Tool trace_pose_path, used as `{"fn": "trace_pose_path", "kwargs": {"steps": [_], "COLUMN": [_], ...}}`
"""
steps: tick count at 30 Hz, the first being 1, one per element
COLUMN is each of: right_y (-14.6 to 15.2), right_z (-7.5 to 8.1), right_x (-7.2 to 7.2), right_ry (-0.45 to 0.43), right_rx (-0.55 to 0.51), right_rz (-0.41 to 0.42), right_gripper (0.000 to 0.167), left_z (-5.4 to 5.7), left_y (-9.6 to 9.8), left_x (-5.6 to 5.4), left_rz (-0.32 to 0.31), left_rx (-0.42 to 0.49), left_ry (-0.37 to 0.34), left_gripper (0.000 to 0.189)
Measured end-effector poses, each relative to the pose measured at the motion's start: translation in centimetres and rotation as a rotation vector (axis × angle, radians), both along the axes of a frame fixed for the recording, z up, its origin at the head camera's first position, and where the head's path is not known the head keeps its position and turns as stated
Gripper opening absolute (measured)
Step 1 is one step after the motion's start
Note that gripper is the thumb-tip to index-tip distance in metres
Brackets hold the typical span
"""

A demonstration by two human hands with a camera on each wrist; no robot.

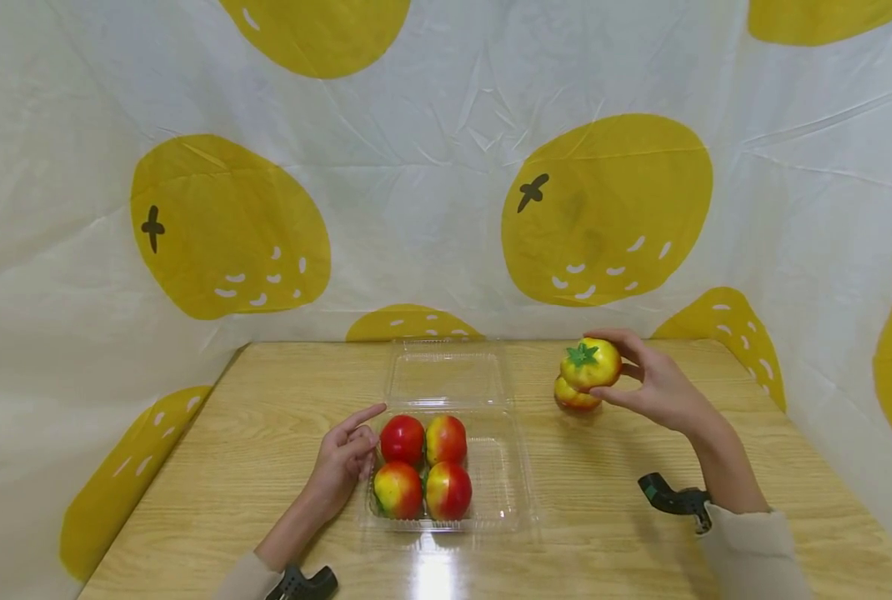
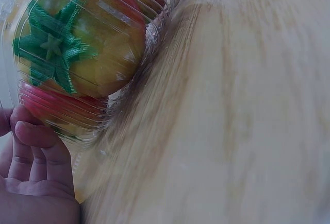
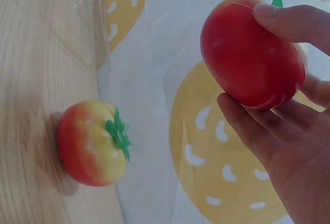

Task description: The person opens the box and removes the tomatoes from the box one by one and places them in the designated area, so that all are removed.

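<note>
My right hand (image 1: pixel 659 387) grips a red-and-yellow artificial tomato (image 1: pixel 596 367) with a green star-shaped calyx, thumb on one side and fingers on the other. It is held in the air above the table. Behind and below it, another tomato (image 1: pixel 575 398) rests on the tabletop; the right wrist view shows that tomato (image 3: pixel 95 144) apart from the hand. My left hand (image 1: pixel 337 458) pinches the left rim of a clear plastic container (image 1: pixel 497 475), its index finger stretched out. Several similar tomatoes (image 1: pixel 446 439) fill the container's left and middle part; its right part holds none.
The container's clear lid (image 1: pixel 446 379) lies folded back toward the rear of the wooden table (image 1: pixel 266 433). White cloth (image 1: pixel 416 200) with yellow fruit prints encloses the table at the back and sides.
</note>
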State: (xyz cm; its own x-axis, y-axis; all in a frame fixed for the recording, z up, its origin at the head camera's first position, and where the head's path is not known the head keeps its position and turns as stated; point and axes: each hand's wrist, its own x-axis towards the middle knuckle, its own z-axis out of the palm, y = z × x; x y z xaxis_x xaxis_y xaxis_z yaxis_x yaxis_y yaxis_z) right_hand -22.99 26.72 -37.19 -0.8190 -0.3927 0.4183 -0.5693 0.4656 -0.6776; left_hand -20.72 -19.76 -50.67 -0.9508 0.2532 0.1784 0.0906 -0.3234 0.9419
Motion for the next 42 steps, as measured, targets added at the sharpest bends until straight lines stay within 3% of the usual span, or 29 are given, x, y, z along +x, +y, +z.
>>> {"fn": "trace_pose_path", "kwargs": {"steps": [30,42], "right_y": [3.8,4.8], "right_z": [-1.2,-1.8], "right_x": [-1.2,-1.5], "right_ry": [-0.020,-0.049], "right_rx": [-0.059,-0.082], "right_rz": [-0.071,-0.149], "right_gripper": [0.068,0.070], "left_z": [0.0,0.1], "left_y": [0.0,0.0], "left_x": [0.1,0.1], "left_rz": [0.009,0.000], "left_rx": [-0.005,0.000], "left_ry": [0.001,-0.004], "left_gripper": [0.052,0.052]}}
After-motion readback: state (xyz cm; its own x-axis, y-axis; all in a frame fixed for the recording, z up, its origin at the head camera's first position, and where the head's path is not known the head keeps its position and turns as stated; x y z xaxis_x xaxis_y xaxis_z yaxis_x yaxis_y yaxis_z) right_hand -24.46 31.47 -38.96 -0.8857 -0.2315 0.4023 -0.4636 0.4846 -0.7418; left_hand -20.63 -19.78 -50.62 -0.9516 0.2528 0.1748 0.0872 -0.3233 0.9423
